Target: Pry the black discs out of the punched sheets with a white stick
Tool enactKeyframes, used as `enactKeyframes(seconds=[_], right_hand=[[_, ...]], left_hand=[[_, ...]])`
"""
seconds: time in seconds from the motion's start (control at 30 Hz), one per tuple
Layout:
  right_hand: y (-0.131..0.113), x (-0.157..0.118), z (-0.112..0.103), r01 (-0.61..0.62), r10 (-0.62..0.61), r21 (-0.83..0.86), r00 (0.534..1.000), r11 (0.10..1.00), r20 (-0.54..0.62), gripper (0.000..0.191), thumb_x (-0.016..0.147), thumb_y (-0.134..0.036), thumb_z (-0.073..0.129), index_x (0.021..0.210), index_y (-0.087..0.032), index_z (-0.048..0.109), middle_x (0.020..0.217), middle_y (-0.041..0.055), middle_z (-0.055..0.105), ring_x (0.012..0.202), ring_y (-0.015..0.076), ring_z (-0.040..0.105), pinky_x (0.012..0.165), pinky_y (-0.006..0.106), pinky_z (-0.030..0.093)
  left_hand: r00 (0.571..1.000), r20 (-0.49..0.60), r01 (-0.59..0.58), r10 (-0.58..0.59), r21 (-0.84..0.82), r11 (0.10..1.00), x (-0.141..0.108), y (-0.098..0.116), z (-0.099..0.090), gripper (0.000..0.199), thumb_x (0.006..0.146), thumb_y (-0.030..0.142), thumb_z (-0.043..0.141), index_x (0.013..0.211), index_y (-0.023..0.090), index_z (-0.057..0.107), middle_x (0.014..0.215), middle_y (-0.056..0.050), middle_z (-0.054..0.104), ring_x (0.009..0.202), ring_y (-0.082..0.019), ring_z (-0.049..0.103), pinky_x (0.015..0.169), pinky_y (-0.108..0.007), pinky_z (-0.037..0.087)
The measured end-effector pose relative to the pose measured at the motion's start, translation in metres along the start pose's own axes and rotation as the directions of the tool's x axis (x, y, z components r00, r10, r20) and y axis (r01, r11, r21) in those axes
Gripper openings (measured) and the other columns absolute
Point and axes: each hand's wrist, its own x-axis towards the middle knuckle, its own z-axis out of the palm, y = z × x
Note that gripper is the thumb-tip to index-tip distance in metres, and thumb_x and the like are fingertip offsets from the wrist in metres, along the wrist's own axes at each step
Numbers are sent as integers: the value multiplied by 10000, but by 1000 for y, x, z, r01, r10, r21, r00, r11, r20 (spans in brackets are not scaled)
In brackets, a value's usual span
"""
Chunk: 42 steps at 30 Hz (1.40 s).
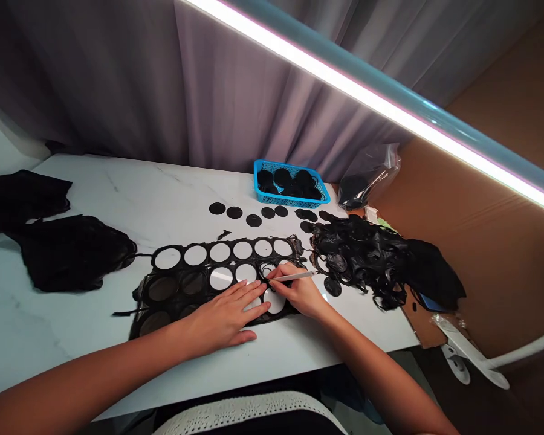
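A black sheet [211, 270] with rows of round openings lies on the white tabletop. White shows through most of its circles, while several at the left are filled dark. My left hand [226, 314] rests flat on the sheet's lower part, fingers stretched out. In my right hand [299, 290] is a slim white pen-shaped tool [294, 277], pinched between the fingers and angled down to the left. Its tip is at a circle in the middle row, beside my left fingertips, where thin black strands [266, 270] curl. The tip itself is too small to make out.
Loose black discs [234, 212] lie behind the sheet. A blue basket [259, 192] holds more discs. Tangled black scraps [367, 260] heap at the right, near a clear plastic bag [367, 175]. Black fabric [72, 251] lies at the left. A bright tube lamp [344, 78] crosses overhead.
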Motion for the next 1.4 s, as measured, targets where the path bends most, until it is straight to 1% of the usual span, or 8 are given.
enactKeyframes(seconds=[0.3,0.5,0.83,0.97,1.07,1.17,1.23,1.4], right_hand=[[2,-4,6,99,-104,-170,994,980,-21,147,913,-164,578,774,-213,586,945,37,719,888,194,602,800,340,443],[4,1,7,312,-301,-595,946,740,122,121,941,-134,497,934,-198,600,1016,90,712,981,240,581,870,398,357],[39,60,-52,-29,-119,-476,953,879,-277,194,895,-241,508,704,-228,476,815,36,714,718,192,590,684,296,387],[48,57,-78,-155,-112,-485,871,861,-478,131,864,-263,506,740,-225,525,854,78,715,780,228,603,717,330,402],[42,53,-95,-192,6,-262,817,946,-576,217,842,-326,571,671,-228,479,831,75,703,762,218,596,704,333,410],[20,47,-88,-138,208,191,884,972,-419,301,783,-351,698,644,-225,463,796,38,686,793,201,615,691,308,430],[0,42,-72,-171,292,496,940,851,-178,318,746,-339,766,669,-220,482,796,22,677,801,187,628,652,281,441],[-32,37,-35,-344,272,825,932,448,240,366,742,-297,822,692,-209,470,734,-3,647,696,127,617,507,196,411]], left_hand=[[999,-43,-9,8,-35,999,-1,0,2,606,897,330,692,1452,230,470,1588,-148,324,1466,-308,316,1213,-472,226],[999,-32,-13,12,-28,1000,2,4,-2,598,868,288,709,1424,235,499,1564,-156,373,1444,-335,355,1202,-504,239],[1000,-9,-25,25,-26,999,-1,7,-9,589,885,304,703,1431,250,491,1575,-152,354,1455,-318,339,1196,-482,261],[1000,-17,-14,13,-69,998,-2,7,-11,574,891,302,695,1430,264,500,1581,-132,350,1454,-324,340,1194,-482,268],[999,35,7,-2,-127,992,-3,6,-18,584,887,287,700,1435,274,499,1562,-124,388,1450,-333,345,1191,-506,271],[996,11,87,-88,-290,953,1,1,-29,571,946,310,625,1483,301,430,1565,-98,389,1445,-304,360,1184,-496,301],[964,-50,213,-261,-443,871,10,-5,-39,591,981,337,564,1528,313,340,1599,-88,322,1455,-288,340,1173,-487,326],[872,59,268,-485,-889,373,48,-20,-60,629,964,382,575,1526,279,312,1552,-121,387,1390,-277,440,1129,-492,387]])
